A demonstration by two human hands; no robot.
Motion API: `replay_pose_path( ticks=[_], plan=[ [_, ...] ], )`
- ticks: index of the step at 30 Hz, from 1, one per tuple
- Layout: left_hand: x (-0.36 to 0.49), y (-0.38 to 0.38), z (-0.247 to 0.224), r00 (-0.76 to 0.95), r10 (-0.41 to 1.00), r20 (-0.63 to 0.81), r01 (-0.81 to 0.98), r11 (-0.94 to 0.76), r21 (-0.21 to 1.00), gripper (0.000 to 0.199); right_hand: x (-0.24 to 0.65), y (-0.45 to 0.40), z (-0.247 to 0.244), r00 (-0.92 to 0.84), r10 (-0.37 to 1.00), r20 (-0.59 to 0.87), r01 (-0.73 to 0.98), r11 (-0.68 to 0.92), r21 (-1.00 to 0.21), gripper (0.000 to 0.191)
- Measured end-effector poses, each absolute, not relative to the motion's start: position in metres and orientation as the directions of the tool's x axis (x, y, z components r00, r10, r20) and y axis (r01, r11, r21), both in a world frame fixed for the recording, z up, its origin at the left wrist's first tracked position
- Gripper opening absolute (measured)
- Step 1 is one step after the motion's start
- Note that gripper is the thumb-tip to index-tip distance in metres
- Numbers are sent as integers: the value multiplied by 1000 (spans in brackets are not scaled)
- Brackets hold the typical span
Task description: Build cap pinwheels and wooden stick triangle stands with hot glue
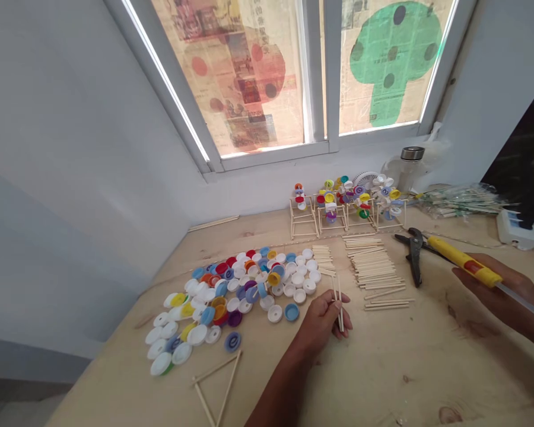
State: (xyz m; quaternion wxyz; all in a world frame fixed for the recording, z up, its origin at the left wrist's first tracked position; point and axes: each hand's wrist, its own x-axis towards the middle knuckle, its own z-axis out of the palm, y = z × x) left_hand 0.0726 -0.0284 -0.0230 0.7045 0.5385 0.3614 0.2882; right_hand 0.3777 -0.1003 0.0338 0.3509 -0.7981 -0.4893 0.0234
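Observation:
My left hand [324, 320] pinches two thin wooden sticks [340, 305] side by side, just above the table in front of the stick piles. My right hand [501, 284] is wrapped round a yellow glue gun [465, 261], a clear glue stick [523, 303] poking out of its rear end. The gun's nozzle points left, near a pair of dark pliers [415, 258] on the table. A triangle of joined sticks [229, 385] lies at the near left. Piles of cut sticks [376, 264] lie beyond my left hand.
Many coloured bottle caps [235, 287] spread across the left of the table. Several stick stands with cap wheels [331, 207] line the wall. Behind them are a flask [412, 169] and a small fan [365, 181]. A bagged stick bundle [463, 200] and a white power strip [517, 228] sit right.

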Motion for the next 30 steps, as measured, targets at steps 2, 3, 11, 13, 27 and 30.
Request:
replay_pose_path(
  ticks=[2,3,11,13,27,30],
  plan=[
    [73,-28,-23,568,799,-199,-13,250,968,36,396,-96,25,391,851,351,876,-228,-424,40],
    [73,-28,-23,566,800,-198,-14,250,968,36,403,-94,20,338,871,357,910,-205,-361,39],
    [70,-27,-23,598,778,-193,-54,279,959,37,425,-67,-7,-20,912,410,995,-20,94,25],
    [70,-26,-24,605,776,-178,-73,276,958,36,427,-64,-10,-42,921,387,989,-15,145,24],
    [70,-29,-18,652,751,-103,-221,318,922,36,481,-46,-40,-111,919,377,988,141,-54,76],
    [70,-31,-16,647,757,-91,-247,322,914,35,463,-57,-28,28,844,536,985,68,-159,87]
  ],
)
